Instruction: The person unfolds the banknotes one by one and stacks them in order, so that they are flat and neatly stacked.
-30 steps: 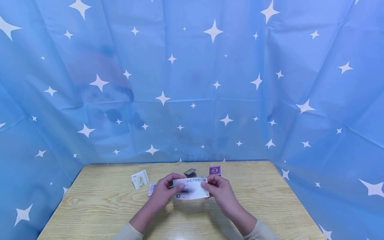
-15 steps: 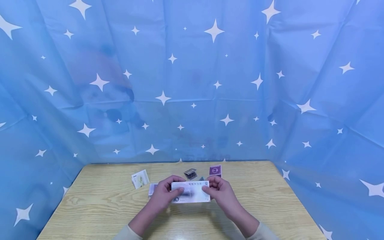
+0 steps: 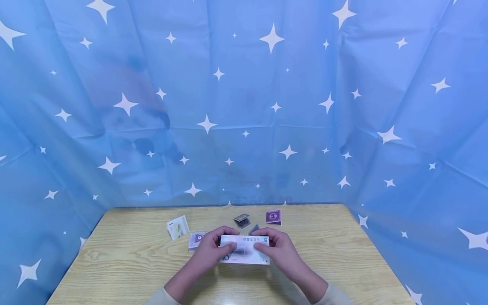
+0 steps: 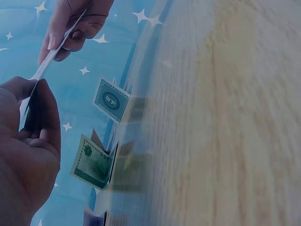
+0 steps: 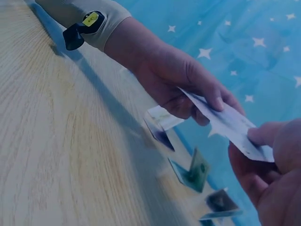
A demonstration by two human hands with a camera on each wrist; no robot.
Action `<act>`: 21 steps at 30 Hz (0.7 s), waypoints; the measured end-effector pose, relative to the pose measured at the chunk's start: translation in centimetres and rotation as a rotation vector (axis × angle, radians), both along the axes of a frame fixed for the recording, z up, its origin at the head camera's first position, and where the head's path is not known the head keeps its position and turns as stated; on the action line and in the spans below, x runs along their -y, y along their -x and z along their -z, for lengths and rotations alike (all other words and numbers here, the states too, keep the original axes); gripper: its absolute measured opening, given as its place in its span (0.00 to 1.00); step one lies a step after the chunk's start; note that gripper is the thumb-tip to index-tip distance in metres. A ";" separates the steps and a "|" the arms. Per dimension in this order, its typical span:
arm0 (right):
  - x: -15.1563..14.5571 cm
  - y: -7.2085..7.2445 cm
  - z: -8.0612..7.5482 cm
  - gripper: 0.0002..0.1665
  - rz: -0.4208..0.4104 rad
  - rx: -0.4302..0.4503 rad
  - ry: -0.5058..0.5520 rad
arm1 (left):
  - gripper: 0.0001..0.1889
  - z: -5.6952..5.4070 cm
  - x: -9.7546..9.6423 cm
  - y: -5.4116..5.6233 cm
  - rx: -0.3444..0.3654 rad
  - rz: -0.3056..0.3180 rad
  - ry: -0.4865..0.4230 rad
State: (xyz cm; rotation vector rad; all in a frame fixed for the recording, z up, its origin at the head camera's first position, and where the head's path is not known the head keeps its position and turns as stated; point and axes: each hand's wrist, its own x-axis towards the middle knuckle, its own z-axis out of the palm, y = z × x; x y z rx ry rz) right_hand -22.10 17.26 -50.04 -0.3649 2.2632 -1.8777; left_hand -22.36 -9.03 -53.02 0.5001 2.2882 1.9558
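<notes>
I have the pale banknote held by both hands, one at each end. The left grip is narrow: it pinches the left end, thumb on the near face and fingers behind. The right grip pinches the right end the same way.

I judge the step in hand to be holding the sheet spread and level. For good results:
1. Match the pull on both ends; uneven tension would probably skew or wrinkle the paper.
2. Press with the thumb pads, not the nails, to avoid creasing.
3. Move both hands together, as thin paper is likely to buckle if one leads.

Position: the banknote lies directly between the two grips, touching both, its middle span bare between the thumbs. The left wrist view shows it nearly edge-on and raised off the tabletop.

Beyond the hands stand a brown folded note and a purple folded note. A teal folded note is partly hidden behind the right grip. A second purple note is just beside the left grip; a white-and-green note lies farther left.
</notes>
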 end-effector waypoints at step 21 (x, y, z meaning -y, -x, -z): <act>-0.9 0.3 3.2 0.13 -0.104 -0.103 -0.168 | 0.17 1.0 0.6 -0.4 -0.013 0.166 0.254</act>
